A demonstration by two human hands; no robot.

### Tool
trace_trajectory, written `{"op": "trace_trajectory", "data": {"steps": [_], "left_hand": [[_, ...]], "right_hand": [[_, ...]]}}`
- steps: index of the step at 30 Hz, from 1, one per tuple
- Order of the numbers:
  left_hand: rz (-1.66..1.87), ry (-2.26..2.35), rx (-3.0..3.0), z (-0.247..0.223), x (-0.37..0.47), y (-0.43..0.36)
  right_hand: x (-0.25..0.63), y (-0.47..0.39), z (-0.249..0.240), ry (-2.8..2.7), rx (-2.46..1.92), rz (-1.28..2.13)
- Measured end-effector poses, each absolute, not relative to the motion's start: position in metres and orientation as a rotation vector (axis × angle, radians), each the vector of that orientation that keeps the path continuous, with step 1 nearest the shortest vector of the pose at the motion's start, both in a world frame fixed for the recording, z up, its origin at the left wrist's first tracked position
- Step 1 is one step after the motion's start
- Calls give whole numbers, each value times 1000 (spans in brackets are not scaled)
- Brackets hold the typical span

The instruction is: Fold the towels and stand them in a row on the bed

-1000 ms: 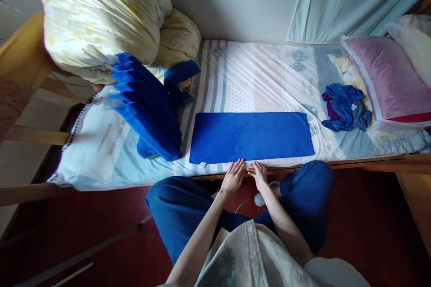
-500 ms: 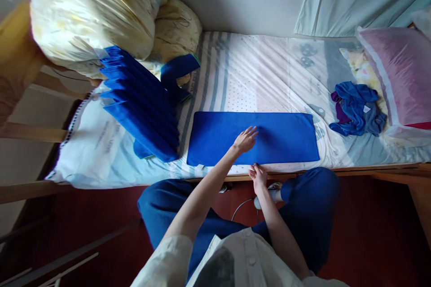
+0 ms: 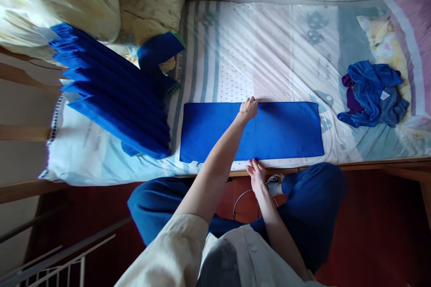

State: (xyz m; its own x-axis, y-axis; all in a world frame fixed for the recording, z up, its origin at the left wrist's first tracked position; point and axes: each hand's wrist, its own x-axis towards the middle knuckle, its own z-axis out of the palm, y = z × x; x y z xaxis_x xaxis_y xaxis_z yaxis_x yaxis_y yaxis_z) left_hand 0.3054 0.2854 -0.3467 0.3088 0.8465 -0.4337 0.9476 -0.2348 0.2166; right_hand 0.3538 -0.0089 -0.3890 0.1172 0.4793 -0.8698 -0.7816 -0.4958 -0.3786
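Observation:
A blue towel (image 3: 286,130) lies flat on the bed as a long rectangle, with a small white tag at its near left corner. My left hand (image 3: 249,108) reaches across it, its fingers closed on the middle of the far edge. At the middle of the near edge is my right hand (image 3: 257,173), palm turned up, fingers apart, fingertips touching or just beside the edge. Left of the towel stands a stack of folded blue towels (image 3: 117,94), leaning in layers.
A crumpled heap of blue and purple cloth (image 3: 373,94) lies at the right, by a pink pillow (image 3: 420,40). Stuffed pale bags (image 3: 148,4) fill the back left. Another blue cloth (image 3: 161,51) lies behind the stack. The bed's wooden edge (image 3: 370,163) runs before my knees.
My left hand has moved away from me, from above the towel's middle to its far edge, and its fingers have closed there. My right hand stays at the near edge. The view has shifted slightly.

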Motion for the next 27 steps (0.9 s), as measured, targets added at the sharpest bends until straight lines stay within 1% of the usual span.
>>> {"op": "trace_trajectory", "data": {"steps": [14,21,27], "left_hand": [[-270,1648,2122,-346,308,289],[-248,1646,2144,-338,297,287],[-373,1523,2113,-324,302,271]], "right_hand": [[355,-7,-387,295,-1342,1642],[360,-12,-374,280,-1324,1650],[368,-21,-368,251,-1307,1641]]}}
